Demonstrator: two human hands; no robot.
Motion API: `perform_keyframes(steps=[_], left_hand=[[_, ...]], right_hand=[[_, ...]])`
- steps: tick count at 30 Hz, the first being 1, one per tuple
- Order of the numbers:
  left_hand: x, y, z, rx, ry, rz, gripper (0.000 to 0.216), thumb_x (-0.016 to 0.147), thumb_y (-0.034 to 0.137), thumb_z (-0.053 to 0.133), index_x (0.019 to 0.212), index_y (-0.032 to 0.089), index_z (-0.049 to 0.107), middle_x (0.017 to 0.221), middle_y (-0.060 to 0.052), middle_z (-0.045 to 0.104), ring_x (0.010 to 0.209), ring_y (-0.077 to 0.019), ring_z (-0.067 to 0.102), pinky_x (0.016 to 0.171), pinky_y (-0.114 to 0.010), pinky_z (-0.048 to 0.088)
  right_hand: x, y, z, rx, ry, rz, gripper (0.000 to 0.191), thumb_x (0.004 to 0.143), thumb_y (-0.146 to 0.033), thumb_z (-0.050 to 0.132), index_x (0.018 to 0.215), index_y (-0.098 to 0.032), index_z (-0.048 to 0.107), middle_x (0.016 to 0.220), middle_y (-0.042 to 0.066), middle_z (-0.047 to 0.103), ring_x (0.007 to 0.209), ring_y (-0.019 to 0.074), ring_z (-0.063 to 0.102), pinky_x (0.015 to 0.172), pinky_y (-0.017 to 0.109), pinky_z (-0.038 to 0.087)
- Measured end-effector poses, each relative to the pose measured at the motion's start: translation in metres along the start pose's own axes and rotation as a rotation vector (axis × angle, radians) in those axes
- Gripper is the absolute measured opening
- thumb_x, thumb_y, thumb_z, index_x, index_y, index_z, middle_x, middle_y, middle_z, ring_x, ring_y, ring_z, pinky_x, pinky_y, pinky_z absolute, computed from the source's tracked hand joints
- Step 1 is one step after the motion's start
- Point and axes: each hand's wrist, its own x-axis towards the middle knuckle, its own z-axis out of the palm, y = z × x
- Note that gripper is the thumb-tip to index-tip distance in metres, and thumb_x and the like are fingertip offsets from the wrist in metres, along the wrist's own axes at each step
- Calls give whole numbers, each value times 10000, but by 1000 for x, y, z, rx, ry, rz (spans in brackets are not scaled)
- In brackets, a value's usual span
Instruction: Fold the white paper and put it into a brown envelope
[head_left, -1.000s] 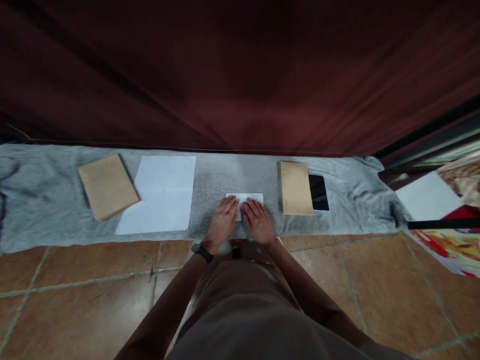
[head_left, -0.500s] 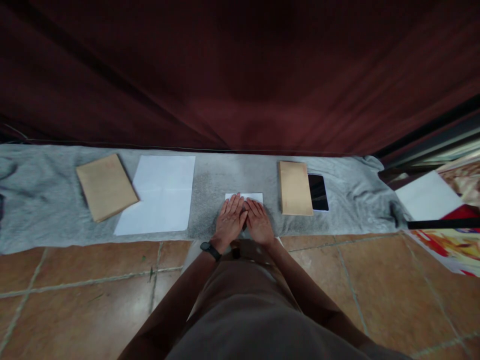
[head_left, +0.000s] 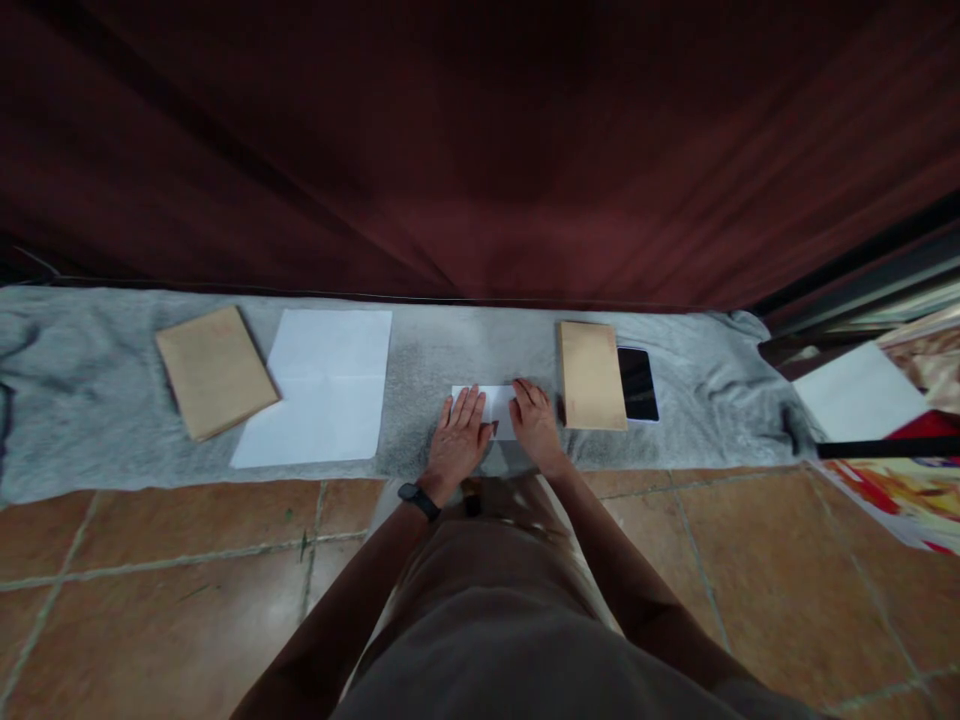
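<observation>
Small white paper on grey cloth, between large white sheet and narrower brown packet; left hand flat atop, grip unclenched; right hand at right end, cannot tell if grip pinches.

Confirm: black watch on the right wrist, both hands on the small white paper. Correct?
Wrong wrist: the head view shows the black watch on the left one. The rest holds: left hand and right hand are both on the small white paper.
</observation>
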Motion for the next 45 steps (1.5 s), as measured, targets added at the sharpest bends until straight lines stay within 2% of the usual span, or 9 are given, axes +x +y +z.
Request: perform_keyframes(steps=[7, 14, 19, 30, 38, 45], left_hand=[[-4, 1, 0, 1, -4, 23, 581, 1048, 345, 368, 1565, 84, 410, 1656, -151, 348, 1577, -277, 237, 1296, -514, 217], [-2, 10, 0, 62, -23, 47, 575, 1037, 252, 335, 1546, -8, 396, 1646, -213, 338, 1571, -311, 235, 1299, -539, 189], [1, 15, -1, 81, -44, 62, 576, 1003, 166, 324, 1539, -37, 387, 1636, -228, 354, 1565, -301, 255, 1299, -511, 201], [6, 2, 2, 43, -57, 74, 612, 1028, 264, 326, 1592, 28, 323, 1685, -173, 269, 1589, -282, 185, 1307, -524, 139], [9, -9, -1, 25, -30, 4, 614, 1016, 261, 334, 1586, 33, 334, 1676, -179, 291, 1586, -285, 204, 1299, -537, 145], [5, -21, 0, -2, 14, -64, 627, 1037, 325, 322, 1609, 70, 299, 1671, -167, 305, 1576, -288, 241, 1288, -543, 177]], right_hand=[[-2, 2, -2, -30, -31, 5, 396, 1016, -176, 442, 1373, -140, 609, 1370, 168, 616, 1306, 280, 538, 1107, 453, 458], [-9, -7, 2, -41, -42, -70, 455, 1015, -182, 421, 1446, -147, 561, 1508, 150, 543, 1444, 284, 438, 1219, 547, 334], [-19, -20, 10, -40, -124, -121, 470, 1040, -196, 374, 1474, -132, 544, 1561, 133, 512, 1473, 241, 431, 1239, 460, 335], [-22, -25, 13, -116, -137, -104, 500, 1073, -235, 339, 1545, -120, 458, 1605, 124, 458, 1499, 239, 400, 1251, 449, 304], [-24, -25, 14, -132, -111, -99, 491, 1074, -270, 383, 1533, -118, 472, 1601, 130, 459, 1499, 242, 407, 1249, 464, 314], [-29, -22, 13, -151, -64, -58, 542, 1075, -326, 389, 1574, -113, 409, 1617, 150, 426, 1509, 270, 388, 1239, 501, 313]])
